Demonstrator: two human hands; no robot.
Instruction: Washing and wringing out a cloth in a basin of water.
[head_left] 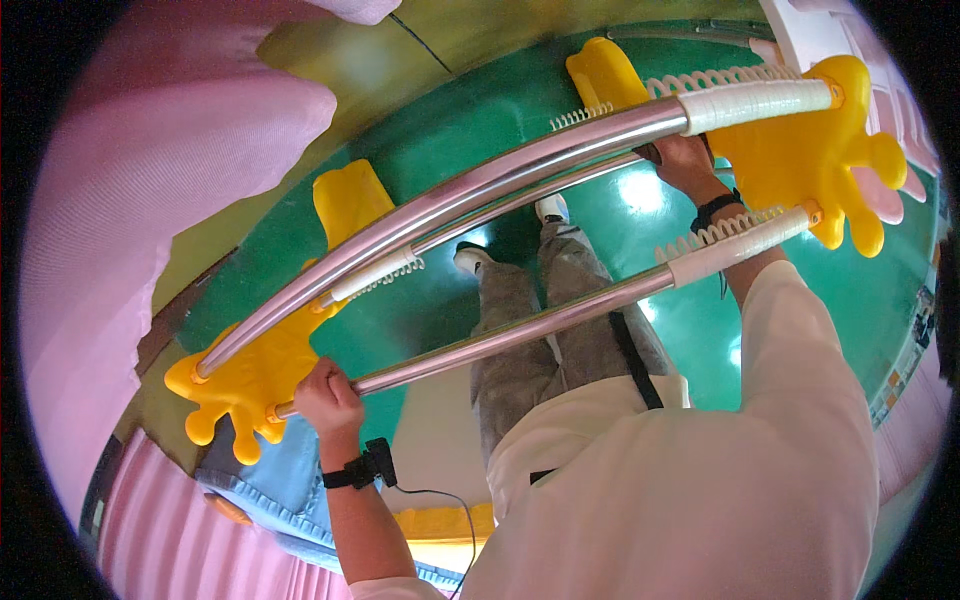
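Observation:
A standing rack has several shiny metal bars, one of them the upper bar, running between two yellow plastic ends shaped like an antlered animal, the left end and the right end. My left hand is closed round the near bar beside the left end. Under the upper bar, my right hand reaches through to a lower bar close to the right end. Its fingers look wrapped round that bar, though they are partly hidden. White coiled springs and white sleeves sit on the bars.
Green glossy floor lies under the rack, with my legs and shoes below the bars. Pink fabric hangs at the left. Blue folded fabric lies at the lower left. A thin cable runs from my left wrist strap.

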